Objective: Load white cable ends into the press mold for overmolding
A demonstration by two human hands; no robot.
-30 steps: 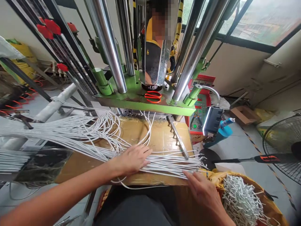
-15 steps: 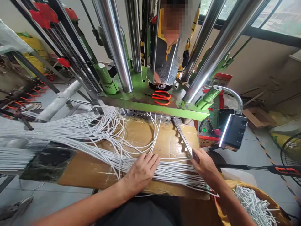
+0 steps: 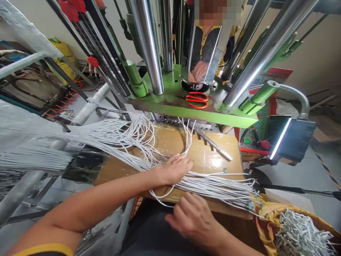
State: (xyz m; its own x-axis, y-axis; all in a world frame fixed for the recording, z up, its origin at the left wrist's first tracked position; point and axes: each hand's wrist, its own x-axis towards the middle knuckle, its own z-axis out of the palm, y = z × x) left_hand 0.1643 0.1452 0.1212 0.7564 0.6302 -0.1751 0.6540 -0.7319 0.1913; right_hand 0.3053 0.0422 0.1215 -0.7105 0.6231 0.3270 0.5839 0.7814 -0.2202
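A bundle of white cables (image 3: pixel 218 188) lies across the cardboard-covered board, its ends fanned toward the right. My left hand (image 3: pixel 178 169) is on top of the bundle with its fingers curled over the cables. Nearer to me, just off the board's front edge, my right hand (image 3: pixel 193 218) is closed in a loose fist, slightly blurred; its palm is hidden. A loose cable loop passes close behind that fist. The narrow metal bar (image 3: pixel 215 145) rests on the board beyond the bundle, untouched, with small pieces along its side.
Red-handled scissors (image 3: pixel 197 99) lie on the press's green plate (image 3: pixel 170 106). More cables coil at left (image 3: pixel 125 131). A lit lamp (image 3: pixel 282 138) and red control box stand right. At lower right, a yellow sack (image 3: pixel 266 227) holds short white pieces (image 3: pixel 301 231).
My right hand has let go of the metal bar and moved left and toward me. The left hand stays on the cables, its fingers more bent. The view has shifted.
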